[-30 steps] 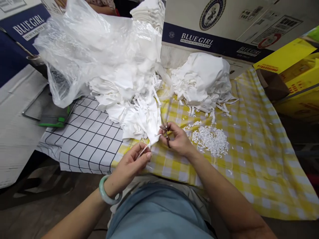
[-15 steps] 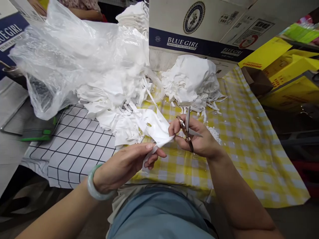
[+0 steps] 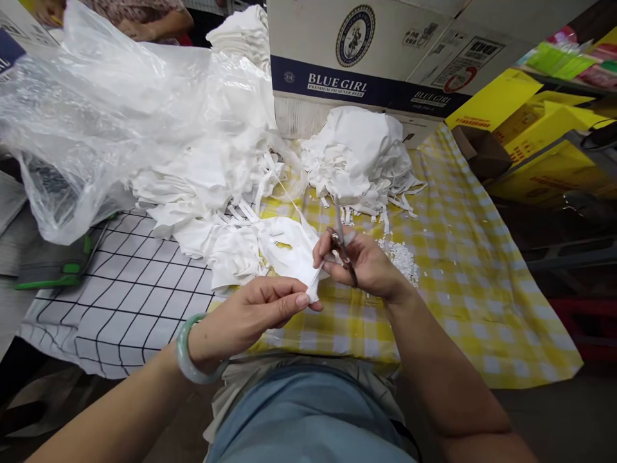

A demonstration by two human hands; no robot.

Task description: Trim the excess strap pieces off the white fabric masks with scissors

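A white fabric piece (image 3: 294, 257) with a slit-like opening and thin straps lies partly on the table, its near corner raised between my hands. My left hand (image 3: 263, 308), with a pale green bangle at the wrist, pinches that corner between thumb and fingers. Close beside it, my right hand (image 3: 373, 267) grips the same piece with its fingertips. Small scissors (image 3: 344, 254) hang across the right hand's fingers, blades pointing up and away; how far apart the blades are is blurred. A heap of similar white pieces (image 3: 226, 247) lies just left of the held one.
Another white fabric pile (image 3: 359, 151) stands before a large carton (image 3: 313, 83). White scraps (image 3: 402, 260) lie on the yellow checked tablecloth (image 3: 463, 302). A clear plastic bag (image 3: 96, 116) covers the left heap. Yellow boxes (image 3: 501, 96) stand at right; another person's arm (image 3: 166, 26) shows behind.
My left hand has shifted from the dangling strap to a thumb pinch on the fabric's corner. The right hand has turned slightly, tilting the scissors. The view has swung a little rightward.
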